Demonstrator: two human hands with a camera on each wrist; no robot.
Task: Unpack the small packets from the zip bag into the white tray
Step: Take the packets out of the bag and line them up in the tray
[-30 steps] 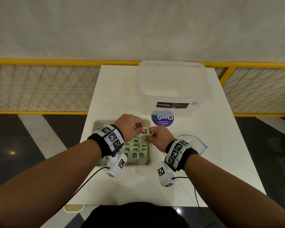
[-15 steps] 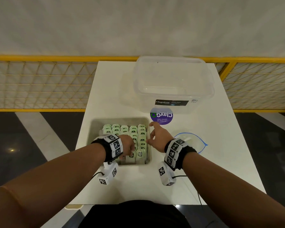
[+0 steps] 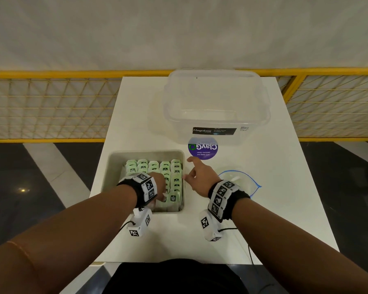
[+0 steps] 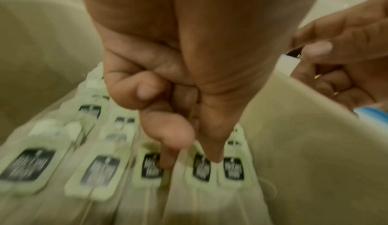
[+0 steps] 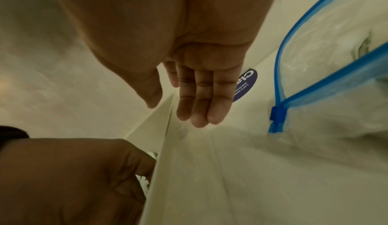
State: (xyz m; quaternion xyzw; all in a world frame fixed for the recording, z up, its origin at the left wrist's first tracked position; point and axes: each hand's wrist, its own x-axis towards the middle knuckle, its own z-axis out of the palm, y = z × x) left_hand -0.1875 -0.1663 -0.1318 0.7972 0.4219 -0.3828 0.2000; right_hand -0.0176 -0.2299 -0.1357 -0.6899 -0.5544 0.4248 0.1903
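The white tray (image 3: 145, 152) stands near the table's left front, packed with rows of upright pale green small packets (image 3: 153, 166). My left hand (image 3: 160, 190) is down in the tray's near right part. In the left wrist view my left hand (image 4: 191, 158) pinches one packet (image 4: 201, 167) between thumb and index finger among the other packets (image 4: 100, 170). Just outside the tray's right wall (image 5: 210, 178) my right hand (image 3: 191, 168) hovers with straight fingers (image 5: 197, 110), holding nothing. The clear zip bag (image 3: 240, 179) with its blue zip (image 5: 279, 115) lies to the right of that hand, looking flat.
A large clear Megabox container (image 3: 217, 107) stands at the table's back. A round purple sticker (image 3: 203, 148) lies on the table between container and tray. A yellow mesh railing (image 3: 51, 107) runs behind the table. Dark floor lies off both side edges.
A second ago both hands held one packet above the tray. My left hand has since carried it down into the near right rows. My right hand let go and moved beside the tray.
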